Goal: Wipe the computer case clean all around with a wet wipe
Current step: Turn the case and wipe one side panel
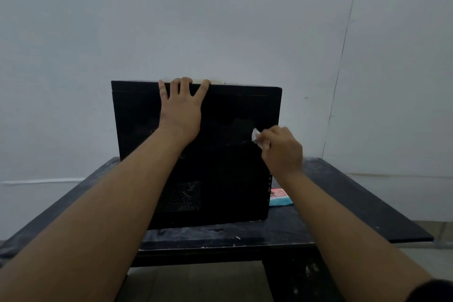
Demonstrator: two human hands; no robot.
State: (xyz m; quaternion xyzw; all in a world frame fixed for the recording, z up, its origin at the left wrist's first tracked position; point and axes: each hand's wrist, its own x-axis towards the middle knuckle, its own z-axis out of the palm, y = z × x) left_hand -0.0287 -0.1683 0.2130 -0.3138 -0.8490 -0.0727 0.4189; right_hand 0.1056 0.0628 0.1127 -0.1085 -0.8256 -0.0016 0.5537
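I logged the black computer case (220,117) standing upright mid-table (355,203), its broad side panel facing near. Left hand (181,108) lay flat on that panel, fingers hooked over the far top edge. Right hand (282,152) was curled tight around 1 white wet wipe (257,138), pressed to the panel's right part; a red-and-blue packet (280,197) lay just right of the case.

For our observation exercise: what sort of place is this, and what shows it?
Probably a bare workroom or repair corner: a scuffed, white-flecked black table, a plain pale wall, and a computer case standing on it.
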